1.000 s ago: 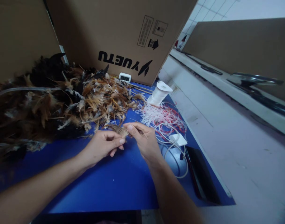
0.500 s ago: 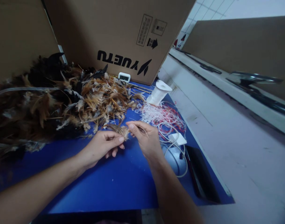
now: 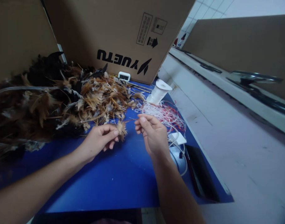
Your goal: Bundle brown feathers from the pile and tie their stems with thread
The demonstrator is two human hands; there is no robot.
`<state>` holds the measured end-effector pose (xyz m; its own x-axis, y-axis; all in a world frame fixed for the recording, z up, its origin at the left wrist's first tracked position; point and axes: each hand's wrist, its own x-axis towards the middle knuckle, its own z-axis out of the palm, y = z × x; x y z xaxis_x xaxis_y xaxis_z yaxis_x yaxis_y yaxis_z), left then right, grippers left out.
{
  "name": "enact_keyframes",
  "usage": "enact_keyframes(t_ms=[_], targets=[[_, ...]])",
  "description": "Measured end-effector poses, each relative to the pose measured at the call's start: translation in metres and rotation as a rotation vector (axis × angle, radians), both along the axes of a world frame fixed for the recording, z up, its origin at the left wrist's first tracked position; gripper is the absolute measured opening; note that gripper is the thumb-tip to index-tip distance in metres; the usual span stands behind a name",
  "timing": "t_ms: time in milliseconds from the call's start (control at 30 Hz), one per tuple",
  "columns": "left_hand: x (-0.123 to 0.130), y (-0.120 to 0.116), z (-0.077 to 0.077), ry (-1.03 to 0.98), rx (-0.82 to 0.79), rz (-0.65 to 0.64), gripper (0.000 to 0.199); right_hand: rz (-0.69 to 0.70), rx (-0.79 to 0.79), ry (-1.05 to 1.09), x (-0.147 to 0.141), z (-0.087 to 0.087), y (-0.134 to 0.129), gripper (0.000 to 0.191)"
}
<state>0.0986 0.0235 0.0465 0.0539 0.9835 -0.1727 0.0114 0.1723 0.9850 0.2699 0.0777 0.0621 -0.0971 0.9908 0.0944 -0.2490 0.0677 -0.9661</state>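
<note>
Between the thumb and fingers of my left hand (image 3: 103, 137) is a small bunch of feathers (image 3: 121, 130), with fluffy tan ends that point right. A thin brown strand (image 3: 130, 120) runs from those ends to the pinched fingertips of my right hand (image 3: 151, 130); whether it is a quill or a thread I cannot tell. Both hands are over the blue table, a short gap apart. Just beyond them lies a large heap of brown and black feathers (image 3: 93, 96).
A spool of white cord (image 3: 158, 91) stands behind a tangle of white and red strings (image 3: 156, 112). A white adapter (image 3: 177, 138) with a cable and a dark phone (image 3: 200, 174) lie at right. A small digital display (image 3: 124, 76) stands by the cardboard box (image 3: 114, 31).
My right hand has moved right, away from the feather bunch, drawing the thin strand straight. My left hand has shifted slightly left with the bunch.
</note>
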Motion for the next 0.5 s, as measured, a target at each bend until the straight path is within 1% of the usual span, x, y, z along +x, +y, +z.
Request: enact_keyframes(t_ms=[67, 133, 200, 267, 367, 433, 500], targets=[[-0.002, 0.001, 0.003, -0.089, 0.025, 0.062, 0.028, -0.034, 0.004, -0.002, 0.002, -0.001, 0.003, 0.021], [-0.004, 0.002, 0.006, -0.181, 0.052, 0.128, 0.026, -0.028, 0.015, -0.13, 0.003, -0.005, 0.005, 0.021], [-0.005, 0.003, 0.008, -0.257, 0.081, 0.178, 0.024, 0.03, 0.068, -0.374, 0.001, -0.012, 0.005, 0.015], [-0.006, 0.004, 0.009, -0.315, 0.108, 0.213, 0.022, 0.08, 0.192, -0.663, -0.001, -0.019, 0.003, 0.007], [-0.007, 0.005, 0.009, -0.371, 0.124, 0.229, 0.019, 0.088, 0.372, -1.026, -0.005, -0.027, -0.001, 0.011], [-0.007, 0.005, 0.008, -0.388, 0.126, 0.216, 0.019, 0.09, 0.404, -1.183, -0.007, -0.03, -0.004, 0.008], [-0.007, 0.005, 0.007, -0.398, 0.126, 0.2, 0.019, 0.096, 0.398, -1.271, -0.009, -0.031, -0.004, 0.005]])
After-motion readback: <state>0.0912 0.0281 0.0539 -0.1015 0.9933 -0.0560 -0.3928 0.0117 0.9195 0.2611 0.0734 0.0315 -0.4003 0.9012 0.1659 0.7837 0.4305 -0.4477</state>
